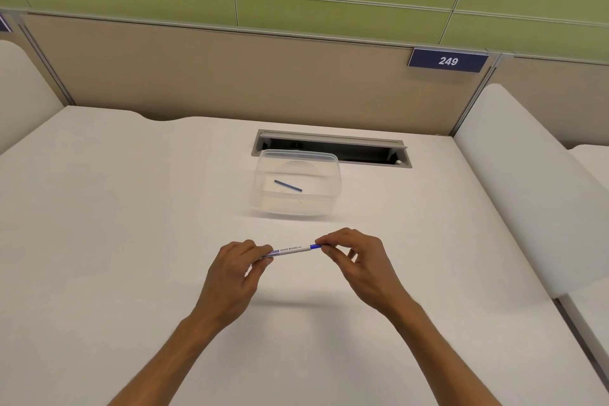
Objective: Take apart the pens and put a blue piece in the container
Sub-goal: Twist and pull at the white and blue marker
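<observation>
Both hands are raised a little above the white desk (115, 241), holding one pen (291, 250) between them, level and running from left to right. The left hand (235, 270) has its fingers curled round the pen's left end, thumb and forefinger pinching the white barrel where the printed label starts; the other fingers are folded under, and that end of the pen is hidden inside the grip. The right hand (357, 262) pinches the opposite end, thumb and forefinger tips closed on the blue piece (315, 246) that caps the barrel there (only a short stretch of blue shows before the fingertips cover it), with the remaining fingers bent loosely beneath. The pen appears in one piece, the blue end sitting against the white barrel. Its shadow falls on the desk below, between the two wrists. Beyond the hands, toward the back of the desk, stands a clear plastic container (263, 175), open at the top, and a thin blue rod (288, 185) lies slanted on its floor, apart from the walls. Just behind the container is a grey cable slot (329, 138) set into the desk, its lid tipped open. A dark blue plate (447, 60) reading 249 hangs on the beige partition at the upper right.
</observation>
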Available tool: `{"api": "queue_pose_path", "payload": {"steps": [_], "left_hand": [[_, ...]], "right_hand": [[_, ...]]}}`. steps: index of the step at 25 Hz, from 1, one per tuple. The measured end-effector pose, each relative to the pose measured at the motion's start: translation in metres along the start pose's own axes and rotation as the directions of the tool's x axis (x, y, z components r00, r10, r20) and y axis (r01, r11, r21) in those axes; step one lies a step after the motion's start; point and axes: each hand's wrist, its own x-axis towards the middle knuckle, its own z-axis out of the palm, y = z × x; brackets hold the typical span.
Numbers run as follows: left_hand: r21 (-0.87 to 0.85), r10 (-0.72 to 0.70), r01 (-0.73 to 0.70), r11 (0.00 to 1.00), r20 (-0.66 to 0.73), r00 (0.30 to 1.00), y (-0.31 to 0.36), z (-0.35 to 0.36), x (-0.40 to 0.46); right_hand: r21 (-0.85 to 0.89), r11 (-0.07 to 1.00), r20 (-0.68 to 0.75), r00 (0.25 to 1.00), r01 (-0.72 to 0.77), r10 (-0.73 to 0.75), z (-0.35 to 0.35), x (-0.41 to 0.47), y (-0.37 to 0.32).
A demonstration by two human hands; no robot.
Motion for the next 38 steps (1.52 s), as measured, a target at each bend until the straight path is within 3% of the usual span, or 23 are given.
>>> {"api": "queue_pose_path", "payload": {"steps": [4, 10, 19, 24, 33, 38], "left_hand": [[-0.04, -0.026, 0.027, 0.999, 0.021, 0.999, 0.008, -0.007, -0.001], [-0.055, 0.026, -0.022, 0.998, 0.059, 0.998, 0.021, -0.016, 0.0], [0.063, 0.143, -0.145, 0.987, 0.036, 0.989, 0.028, -0.04, 0.012], [0.088, 0.182, -0.184, 0.979, 0.028, 0.983, 0.025, -0.054, 0.017], [0.041, 0.173, -0.174, 0.984, 0.022, 0.985, 0.024, -0.069, 0.031], [0.071, 0.225, -0.225, 0.972, 0.001, 0.974, 0.028, -0.075, 0.039]], "right_hand": [[0.027, 0.999, 0.007, 1.0, -0.018, 0.018, -0.001, -0.002, -0.006], [0.238, 0.964, -0.087, 0.986, -0.118, 0.142, 0.001, -0.004, -0.019], [0.066, 0.993, 0.02, 0.995, -0.096, 0.095, 0.007, -0.003, -0.037], [0.14, 0.978, 0.005, 0.988, -0.152, 0.153, 0.014, 0.003, -0.045], [-0.09, 0.989, -0.08, 0.989, 0.114, -0.121, 0.009, 0.002, -0.055], [-0.136, 0.979, -0.093, 0.981, 0.154, -0.168, 0.004, 0.005, -0.056]]}}
